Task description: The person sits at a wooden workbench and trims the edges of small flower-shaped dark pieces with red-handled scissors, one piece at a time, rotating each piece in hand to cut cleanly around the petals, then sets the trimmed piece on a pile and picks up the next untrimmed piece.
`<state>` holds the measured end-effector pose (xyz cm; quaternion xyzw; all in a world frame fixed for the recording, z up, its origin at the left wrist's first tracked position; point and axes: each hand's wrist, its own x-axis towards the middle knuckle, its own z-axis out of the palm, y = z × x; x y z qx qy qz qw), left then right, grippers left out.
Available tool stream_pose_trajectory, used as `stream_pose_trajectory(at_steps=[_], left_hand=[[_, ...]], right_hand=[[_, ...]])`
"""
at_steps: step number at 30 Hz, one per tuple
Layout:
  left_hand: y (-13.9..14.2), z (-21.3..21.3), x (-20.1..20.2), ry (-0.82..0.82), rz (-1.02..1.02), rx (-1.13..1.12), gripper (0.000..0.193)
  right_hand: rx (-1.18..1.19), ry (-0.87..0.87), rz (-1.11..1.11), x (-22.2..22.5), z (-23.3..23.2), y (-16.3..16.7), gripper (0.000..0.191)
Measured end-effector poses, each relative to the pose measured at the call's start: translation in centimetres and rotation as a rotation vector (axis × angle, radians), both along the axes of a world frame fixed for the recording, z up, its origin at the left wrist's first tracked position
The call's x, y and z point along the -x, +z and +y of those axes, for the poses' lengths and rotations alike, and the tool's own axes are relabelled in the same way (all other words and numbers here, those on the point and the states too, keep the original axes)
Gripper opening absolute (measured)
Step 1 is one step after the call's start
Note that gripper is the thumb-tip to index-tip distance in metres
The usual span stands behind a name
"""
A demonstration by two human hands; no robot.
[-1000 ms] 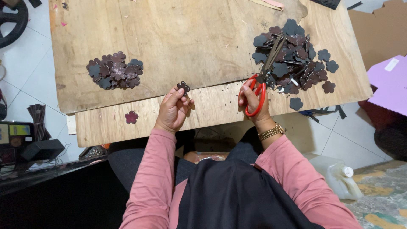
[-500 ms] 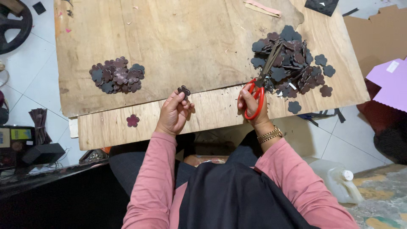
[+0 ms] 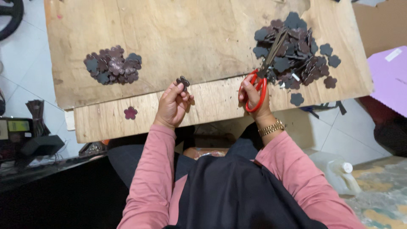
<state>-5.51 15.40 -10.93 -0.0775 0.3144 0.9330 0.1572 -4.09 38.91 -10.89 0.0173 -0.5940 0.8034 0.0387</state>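
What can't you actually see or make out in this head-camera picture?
- Scissors: blade tips are lost among the dark pile.
- Flower piece in the left hand: its lower part is hidden by fingertips, its material too small to tell.
- Right hand: some fingers hidden inside the red handles.
- Board: its far side is cut off by the top edge.
- Purple sheet: cut off by the right edge.

Home craft workspace: rough plywood tabletop (image 3: 178,29) on white tiled floor (image 3: 21,97), piles of cut flower shapes (image 3: 112,65), scissors (image 3: 258,82).
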Motion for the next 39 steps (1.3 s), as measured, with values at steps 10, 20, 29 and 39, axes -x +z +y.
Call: stream_pose_trajectory(at_steps=[10, 20, 29, 39], left_hand=[[2.1, 0.4, -0.1, -0.003, -0.021, 0.0, 0.009], [2.3, 0.0, -0.3, -0.055, 0.008, -0.053, 0.005], [2.4, 0.2, -0.3, -0.045, 0.007, -0.057, 0.006], [1.7, 0.3, -0.1, -0.043, -0.001, -0.034, 0.009]], right_hand=[[0.072, -0.009, -0.04, 0.0, -0.5, 1.8, 0.019], [0.048, -0.012, -0.055, 0.0, -0.7, 1.9, 0.019], [0.031, -0.012, -0.016, -0.1, -0.7, 1.9, 0.02], [-0.016, -0.003, 0.002, 0.0, -0.1, 1.3, 0.021]])
